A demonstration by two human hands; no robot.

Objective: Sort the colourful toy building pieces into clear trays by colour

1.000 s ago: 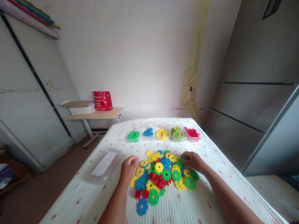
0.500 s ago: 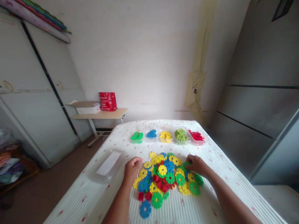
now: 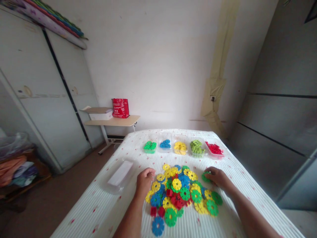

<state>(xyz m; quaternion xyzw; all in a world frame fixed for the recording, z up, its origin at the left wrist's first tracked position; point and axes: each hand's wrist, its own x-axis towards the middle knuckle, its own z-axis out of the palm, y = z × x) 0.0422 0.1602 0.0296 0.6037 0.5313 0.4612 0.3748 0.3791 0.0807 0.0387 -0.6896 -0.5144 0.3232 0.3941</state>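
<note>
A heap of flat, notched plastic discs in blue, yellow and green, with red cube-like blocks [image 3: 161, 211] among them, lies on the table; one yellow disc [image 3: 176, 184] is on top. My right hand [image 3: 219, 178] grips a green notched disc [image 3: 205, 177] at the heap's far right edge, pinched at the fingertips. At the heap's left edge, my left hand [image 3: 145, 180] is closed with fingers curled; whatever it may hold is hidden. A blue disc [image 3: 158, 226] lies at the near end.
Along the far side stand clear tubs of green pieces [image 3: 150, 146], blue pieces [image 3: 165, 143], yellow pieces [image 3: 180, 147], light-green pieces [image 3: 196, 147] and red pieces [image 3: 214, 149]. A clear plastic lid [image 3: 112, 188] with a white label lies left. Behind is a small table [image 3: 123, 121] with a red bag [image 3: 120, 108].
My right hand has drawn a green disc slightly away from the heap, to the right. My left hand stays beside the heap. The whole view has shifted a little.
</note>
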